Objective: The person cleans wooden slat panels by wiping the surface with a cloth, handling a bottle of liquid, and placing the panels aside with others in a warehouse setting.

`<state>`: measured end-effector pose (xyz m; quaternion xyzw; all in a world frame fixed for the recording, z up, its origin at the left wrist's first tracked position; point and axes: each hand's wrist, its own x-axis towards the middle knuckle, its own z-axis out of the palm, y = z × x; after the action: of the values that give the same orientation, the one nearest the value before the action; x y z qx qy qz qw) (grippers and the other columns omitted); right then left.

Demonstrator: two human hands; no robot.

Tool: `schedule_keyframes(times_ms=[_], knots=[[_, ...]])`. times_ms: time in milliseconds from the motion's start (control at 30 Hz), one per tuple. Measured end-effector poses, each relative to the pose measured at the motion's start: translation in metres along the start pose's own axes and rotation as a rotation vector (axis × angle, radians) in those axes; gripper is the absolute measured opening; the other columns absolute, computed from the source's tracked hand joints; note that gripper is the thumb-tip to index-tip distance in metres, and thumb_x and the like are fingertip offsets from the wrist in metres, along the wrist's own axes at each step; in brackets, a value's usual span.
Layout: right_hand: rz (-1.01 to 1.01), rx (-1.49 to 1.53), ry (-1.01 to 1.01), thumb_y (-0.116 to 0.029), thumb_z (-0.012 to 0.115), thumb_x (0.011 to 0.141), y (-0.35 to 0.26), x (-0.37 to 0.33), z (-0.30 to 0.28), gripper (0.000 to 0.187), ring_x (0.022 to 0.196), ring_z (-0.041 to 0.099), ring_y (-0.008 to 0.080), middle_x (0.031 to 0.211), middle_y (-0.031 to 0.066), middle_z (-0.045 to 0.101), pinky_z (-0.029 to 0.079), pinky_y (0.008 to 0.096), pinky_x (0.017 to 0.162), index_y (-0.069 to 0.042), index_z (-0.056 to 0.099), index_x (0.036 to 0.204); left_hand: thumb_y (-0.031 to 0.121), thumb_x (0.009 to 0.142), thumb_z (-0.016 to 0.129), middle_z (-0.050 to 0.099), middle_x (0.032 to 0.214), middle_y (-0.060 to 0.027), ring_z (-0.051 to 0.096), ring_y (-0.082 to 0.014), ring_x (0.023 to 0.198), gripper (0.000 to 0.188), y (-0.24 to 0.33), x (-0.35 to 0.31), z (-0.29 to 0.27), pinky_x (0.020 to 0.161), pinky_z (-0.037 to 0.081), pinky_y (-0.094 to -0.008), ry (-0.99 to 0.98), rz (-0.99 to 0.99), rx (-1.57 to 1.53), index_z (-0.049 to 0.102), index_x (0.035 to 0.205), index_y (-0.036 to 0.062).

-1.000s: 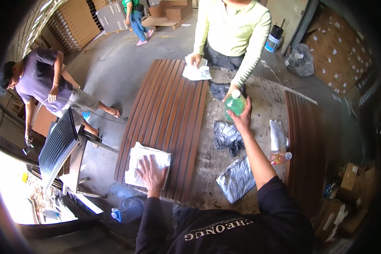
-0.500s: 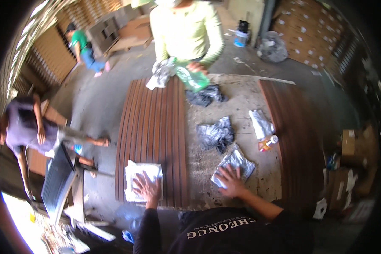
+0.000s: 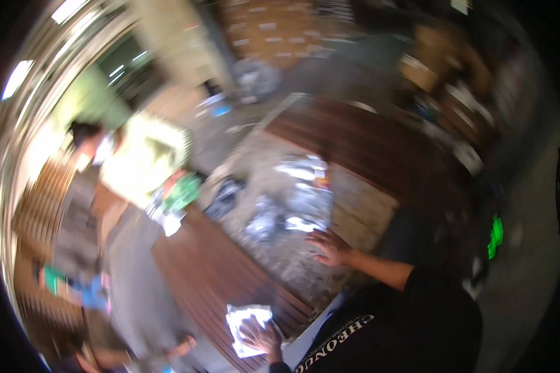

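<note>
The picture is blurred and tilted. My left hand (image 3: 259, 336) presses flat on a white cloth (image 3: 246, 320) that lies on a dark brown ribbed wooden panel (image 3: 211, 273). My right hand (image 3: 330, 247) rests open, fingers spread, on the grey worktable (image 3: 286, 248), just beside crumpled silvery plastic bags (image 3: 280, 217). Across the table a person in a pale yellow shirt (image 3: 143, 165) holds a green object (image 3: 183, 191) and a white cloth.
A second brown ribbed panel (image 3: 367, 149) lies on the far right side of the table. Stacks of boards and cardboard boxes (image 3: 274, 28) fill the background. Other people are at the left and lower left edge, too blurred to detail.
The view has swung and rotated sharply to the right. My right hand slid off the silvery bag onto the bare table. My left hand stays on the white cloth.
</note>
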<state>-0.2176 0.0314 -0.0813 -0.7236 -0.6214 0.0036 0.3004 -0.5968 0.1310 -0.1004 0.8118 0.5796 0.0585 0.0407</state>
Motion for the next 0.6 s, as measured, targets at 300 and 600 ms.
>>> schedule_keyframes(times_ms=[300, 600], knots=[[0.809, 0.099, 0.356, -0.011, 0.067, 0.079, -0.130, -0.279, -0.016, 0.038, 0.112, 0.054, 0.0322, 0.122, 0.0118, 0.054, 0.046, 0.0410, 0.093, -0.009, 0.057, 0.116, 0.033, 0.097, 0.051, 0.042, 0.141, -0.0200, 0.036, -0.0387, 0.130, 0.051, 0.015, 0.005, -0.014, 0.106, 0.028, -0.0538, 0.030, 0.670, -0.336, 0.041, 0.139, 0.0061], [2.143, 0.330, 0.819, -0.030, 0.060, 0.085, -0.264, -0.498, 0.086, 0.031, 0.098, 0.063, 0.0286, 0.105, 0.0103, 0.067, 0.049, 0.0406, 0.083, -0.010, 0.063, 0.109, 0.032, 0.094, 0.052, 0.063, 0.087, -0.0304, 0.061, -0.0453, 0.081, 0.041, 0.202, -0.069, -0.010, 0.068, 0.046, -0.0484, -0.709, 1.404, -0.260, 0.062, 0.105, -0.0059]])
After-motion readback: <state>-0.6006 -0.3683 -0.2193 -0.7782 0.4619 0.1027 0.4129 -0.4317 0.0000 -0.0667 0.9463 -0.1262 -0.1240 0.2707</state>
